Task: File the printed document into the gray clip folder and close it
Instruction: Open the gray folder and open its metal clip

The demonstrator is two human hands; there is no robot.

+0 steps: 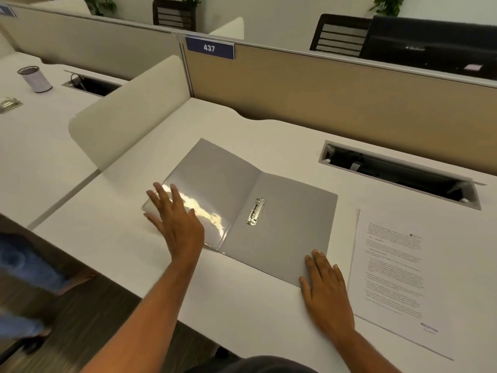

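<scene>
Gray folder: gray clip folder [282, 211] lies open and flat on the white desk [242, 300], both covers spread, spine running away from the person.
Clip: metal clip [256, 211] sits on the right inner cover just beside the spine; whether its lever is raised or pressed down, cannot tell. No paper under it.
Left cover: glossy, strong glare near its lower edge.
Left hand: left hand [176, 220] lies palm down on the near outer corner of the left cover, fingers spread apart, gripping nothing.
Right hand: right hand [326, 289] lies flat at the near corner of the right cover, fingers loosely together and extended, tips on the cover and heel on the desk; holding nothing.
Document: printed document [398, 278] lies face up on the desk just to the right of the folder, near its right edge, apart from both hands.
Done: folder opened and held flat.
Left: judged early stage; sheet not yet picked up, then to be set under the clip, clamped, and the cover shut.
Surroundings: partition label 437 [209, 47] behind; cable tray [398, 175] to the right rear.
</scene>
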